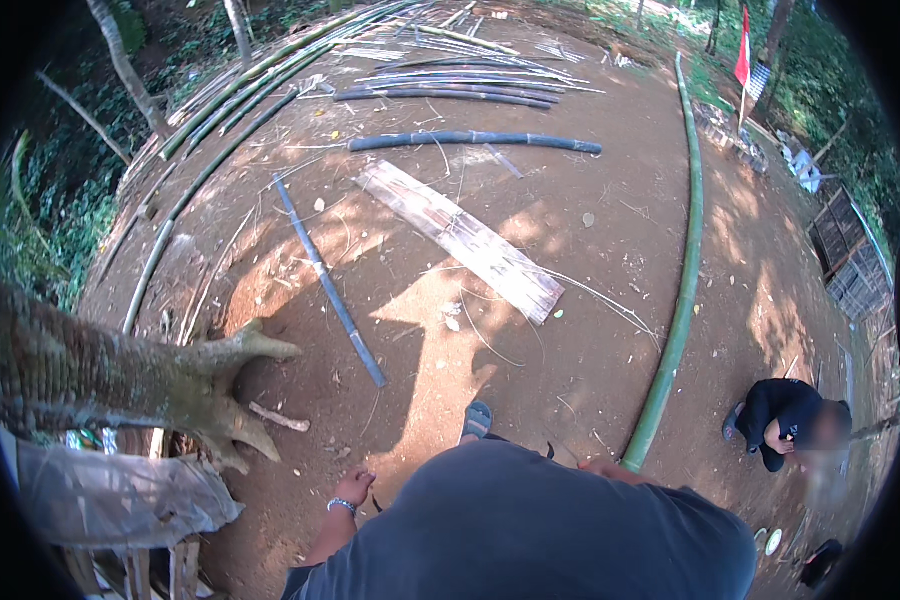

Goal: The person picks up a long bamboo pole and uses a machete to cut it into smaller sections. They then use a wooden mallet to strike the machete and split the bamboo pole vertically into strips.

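Note:
My left hand (353,488), with a beaded bracelet at its wrist, hangs beside my dark shirt over the bare soil. Its fingers look loosely curled, and I see nothing held in them. My right hand (610,470) shows only in part past the shirt's edge. It overlaps the near end of a long green bamboo pole (688,250) that runs away along the ground. Whether the fingers touch or grip the pole is not clear. Ahead lies a flattened, pale bamboo panel (465,238), with a thin dark bamboo length (328,275) to its left.
A tree trunk with spreading roots (210,385) stands at left, above a draped sheet (120,497). Behind the panel lie a dark bamboo pole (475,141) and a stack of poles (450,93). A person (778,420) crouches at right. A red-and-white flag (743,50) stands far right.

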### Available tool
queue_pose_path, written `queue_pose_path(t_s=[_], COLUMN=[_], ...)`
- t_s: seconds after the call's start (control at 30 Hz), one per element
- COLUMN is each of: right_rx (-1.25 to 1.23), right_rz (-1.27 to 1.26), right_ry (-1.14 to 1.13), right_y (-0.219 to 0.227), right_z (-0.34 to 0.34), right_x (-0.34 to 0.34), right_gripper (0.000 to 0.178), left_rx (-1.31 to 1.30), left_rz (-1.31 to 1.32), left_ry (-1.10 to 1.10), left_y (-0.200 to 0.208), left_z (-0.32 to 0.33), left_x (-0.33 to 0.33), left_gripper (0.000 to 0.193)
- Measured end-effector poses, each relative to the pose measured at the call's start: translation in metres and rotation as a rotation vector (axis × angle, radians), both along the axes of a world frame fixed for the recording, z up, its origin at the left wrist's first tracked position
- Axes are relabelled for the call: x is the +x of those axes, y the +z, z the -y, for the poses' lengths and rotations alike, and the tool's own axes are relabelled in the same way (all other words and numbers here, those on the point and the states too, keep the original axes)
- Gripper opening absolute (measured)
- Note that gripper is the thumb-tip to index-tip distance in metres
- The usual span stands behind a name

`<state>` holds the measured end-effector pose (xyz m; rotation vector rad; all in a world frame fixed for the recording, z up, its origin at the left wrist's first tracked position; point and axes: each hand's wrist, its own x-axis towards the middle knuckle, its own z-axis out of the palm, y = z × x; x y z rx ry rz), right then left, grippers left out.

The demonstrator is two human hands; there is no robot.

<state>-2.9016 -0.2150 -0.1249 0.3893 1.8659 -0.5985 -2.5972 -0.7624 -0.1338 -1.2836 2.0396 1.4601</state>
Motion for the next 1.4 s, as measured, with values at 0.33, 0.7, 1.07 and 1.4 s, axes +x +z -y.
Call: queue_pose_path(t_s=[0.33,0.7,1.07,1.4], right_rx=[-0.243,0.104,0.088,-0.009], right_rz=[-0.433,-0.151,-0.117,-0.148], right_ry=[-0.15,-0.208,-0.474,-0.355], right_y=[0.083,0.056,0.071,-0.008], right_z=[0.221,0.305,0.313,0.247], right_x=[-0.404,-0.506,-0.615,-0.994], right_gripper=[0.028,0.015,0.015,0.016], left_rx=[-0.214,-0.166,-0.061,-0.096], left_rz=[0.302,0.388,-0.448,0.001], left_ry=[-0.288,-0.439,0.214,-0.472], left_y=[-0.071,-0.073,0.076,-0.009], left_z=[0.113,0.424,0.548,0.33], left_x=[-0.09,-0.513,-1.053,-1.27], left_gripper=[0.029,0.032,0.033,0.074])
